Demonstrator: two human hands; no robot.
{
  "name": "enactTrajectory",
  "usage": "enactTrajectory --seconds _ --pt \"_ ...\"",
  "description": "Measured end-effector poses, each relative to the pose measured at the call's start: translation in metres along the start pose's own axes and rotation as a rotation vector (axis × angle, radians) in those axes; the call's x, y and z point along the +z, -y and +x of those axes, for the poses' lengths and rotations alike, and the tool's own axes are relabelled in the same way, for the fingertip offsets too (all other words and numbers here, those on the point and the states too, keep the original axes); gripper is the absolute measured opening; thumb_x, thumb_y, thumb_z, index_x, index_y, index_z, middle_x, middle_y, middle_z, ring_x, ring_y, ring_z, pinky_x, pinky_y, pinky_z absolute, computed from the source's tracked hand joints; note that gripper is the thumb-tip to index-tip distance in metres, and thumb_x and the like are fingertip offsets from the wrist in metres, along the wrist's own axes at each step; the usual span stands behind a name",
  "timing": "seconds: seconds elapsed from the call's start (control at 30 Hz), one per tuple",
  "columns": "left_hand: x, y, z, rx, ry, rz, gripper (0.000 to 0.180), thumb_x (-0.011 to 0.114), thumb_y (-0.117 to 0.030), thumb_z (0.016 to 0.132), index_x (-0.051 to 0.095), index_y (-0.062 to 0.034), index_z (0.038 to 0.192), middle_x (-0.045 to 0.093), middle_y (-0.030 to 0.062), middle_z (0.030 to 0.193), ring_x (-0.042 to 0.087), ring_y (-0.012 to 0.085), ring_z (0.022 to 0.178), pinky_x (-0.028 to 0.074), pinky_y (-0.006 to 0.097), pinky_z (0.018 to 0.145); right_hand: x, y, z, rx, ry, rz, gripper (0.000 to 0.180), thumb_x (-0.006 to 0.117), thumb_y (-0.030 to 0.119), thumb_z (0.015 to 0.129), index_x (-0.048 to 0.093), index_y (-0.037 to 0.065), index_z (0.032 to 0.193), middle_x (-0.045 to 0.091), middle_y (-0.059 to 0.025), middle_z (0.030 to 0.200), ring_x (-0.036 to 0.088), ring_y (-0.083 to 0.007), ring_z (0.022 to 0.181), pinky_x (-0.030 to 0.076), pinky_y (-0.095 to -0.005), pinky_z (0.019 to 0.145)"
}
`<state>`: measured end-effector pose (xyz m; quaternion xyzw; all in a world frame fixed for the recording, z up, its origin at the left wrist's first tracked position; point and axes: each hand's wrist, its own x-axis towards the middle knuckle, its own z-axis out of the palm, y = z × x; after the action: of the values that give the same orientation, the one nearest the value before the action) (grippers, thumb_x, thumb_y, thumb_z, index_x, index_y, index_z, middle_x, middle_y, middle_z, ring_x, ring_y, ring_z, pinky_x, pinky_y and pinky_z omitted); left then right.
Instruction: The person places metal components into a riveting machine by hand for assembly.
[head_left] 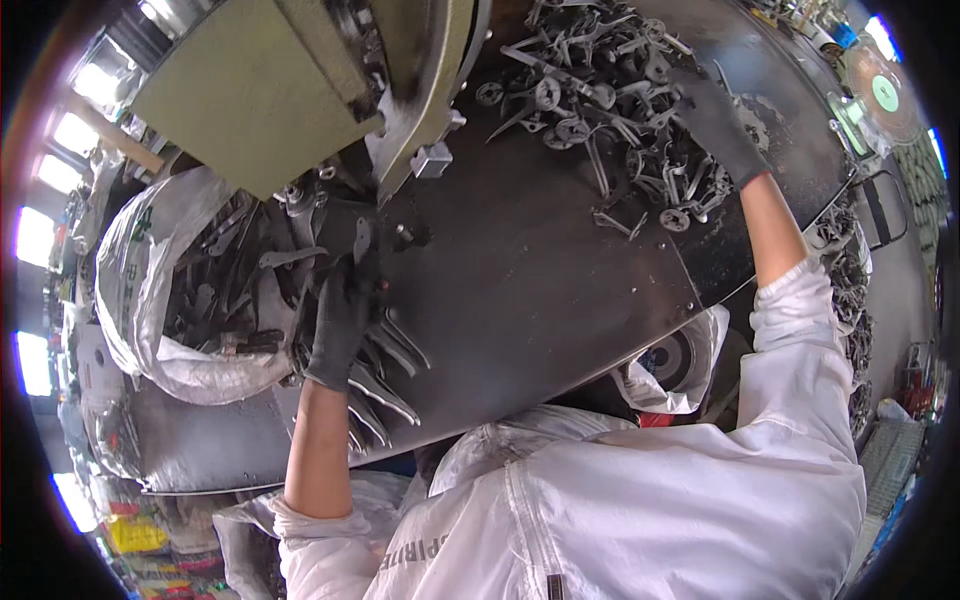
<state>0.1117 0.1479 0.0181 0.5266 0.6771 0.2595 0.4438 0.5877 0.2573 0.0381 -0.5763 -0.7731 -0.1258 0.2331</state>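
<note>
My left hand (338, 325), in a dark grey glove, is closed beside an open white sack. A flat metal lever with small holes (362, 238) sticks out past its fingertips. Several curved metal handles (400, 345) lie on the bench by this hand, close to the front edge. Over at the far right, my right hand (718, 125), gloved the same way, reaches into a heap of grey metal castings (610, 110) with rings and arms. Its fingertips go in among the castings, so their grip is hidden.
The white woven sack (130, 290) at the left holds many flat metal parts. A green machine (260, 95) with a small metal block (432, 160) overhangs the dark steel bench (520, 290). Below the bench edge is a white bag (690, 375). More castings (850, 290) lie at the right.
</note>
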Motion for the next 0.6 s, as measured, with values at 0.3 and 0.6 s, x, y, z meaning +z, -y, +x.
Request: enactTrajectory --seconds 0.3,0.6 --pt "-0.019 0.026 0.002 0.155 0.038 -0.089 0.032 0.043 -0.027 0.093 0.052 -0.0012 0.110 0.058 0.0075 0.094 0.056 0.0127 0.081 0.044 0.025 0.068 0.011 0.140 0.007 0.190 -0.123 0.328 0.035 0.059 0.012 0.077 0.055 0.009 0.112 0.061 -0.0174 0.099 0.061 -0.0285 0.089 0.047 -0.0355 0.077" --pt "-0.015 0.039 0.023 1.155 -0.311 0.880 0.030 0.038 -0.015 0.092 0.048 0.0023 0.115 0.053 0.0182 0.109 0.058 0.0246 0.090 0.047 0.034 0.079 0.063 0.277 0.004 0.587 0.323 1.461 0.031 0.056 0.011 0.083 0.052 0.000 0.112 0.060 -0.0039 0.086 0.059 -0.0101 0.072 0.046 -0.0232 0.057"
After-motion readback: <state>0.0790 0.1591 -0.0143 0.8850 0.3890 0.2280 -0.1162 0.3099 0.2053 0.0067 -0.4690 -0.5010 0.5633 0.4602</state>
